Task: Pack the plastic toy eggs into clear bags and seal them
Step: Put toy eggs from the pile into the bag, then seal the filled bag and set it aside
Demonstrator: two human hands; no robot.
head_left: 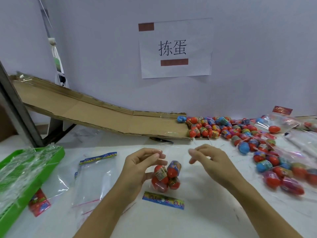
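A clear bag stands on the white table in front of me, its colourful header strip lying flat at the near end. Several red and multicoloured toy eggs sit bunched inside it. My left hand pinches the bag's upper edge on the left, its fingers curled beside the eggs. My right hand pinches the same edge on the right. A big pile of loose eggs spreads across the table at the right.
A cardboard ramp slopes down from the back left to the egg pile. Empty clear bags lie to the left of my hands. A green tray holding plastic film sits at the far left. More bags lie at the right.
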